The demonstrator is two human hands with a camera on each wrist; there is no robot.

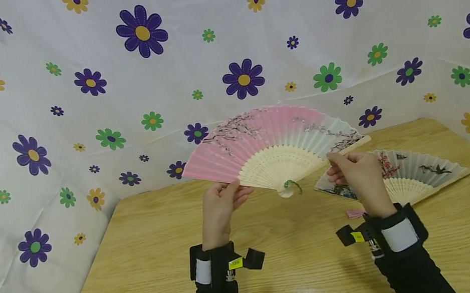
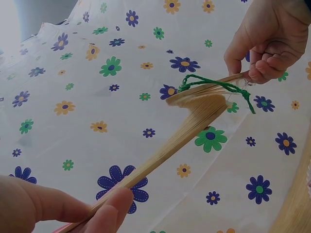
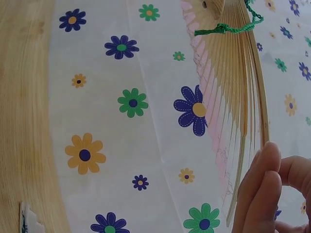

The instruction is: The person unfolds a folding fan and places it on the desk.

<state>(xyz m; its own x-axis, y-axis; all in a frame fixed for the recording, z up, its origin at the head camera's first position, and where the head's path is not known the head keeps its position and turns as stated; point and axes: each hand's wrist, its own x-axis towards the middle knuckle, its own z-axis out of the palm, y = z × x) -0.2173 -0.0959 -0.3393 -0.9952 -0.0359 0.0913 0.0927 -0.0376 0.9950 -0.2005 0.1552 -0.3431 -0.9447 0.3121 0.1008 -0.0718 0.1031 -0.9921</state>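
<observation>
A pink-and-white folding fan (image 1: 276, 132) with blossom branches is spread wide above the table, held up by both hands. My left hand (image 1: 221, 207) pinches its left outer rib between thumb and fingers; the left wrist view shows that thumb and fingers (image 2: 114, 204) on the bamboo rib. On the other side, my right hand (image 1: 359, 173) pinches the right outer rib, as the right wrist view also shows with its fingers (image 3: 262, 189). From the pivot at the bottom hangs a green cord (image 1: 293, 186). The pale ribs fan out from there.
A second open fan (image 1: 430, 170), white with red blossoms and dark birds, lies on the wooden table (image 1: 151, 260) behind and right of my right hand. Its pink tassel (image 1: 355, 213) lies beside that wrist. A white flowered cloth (image 1: 186, 62) hangs behind and at both sides.
</observation>
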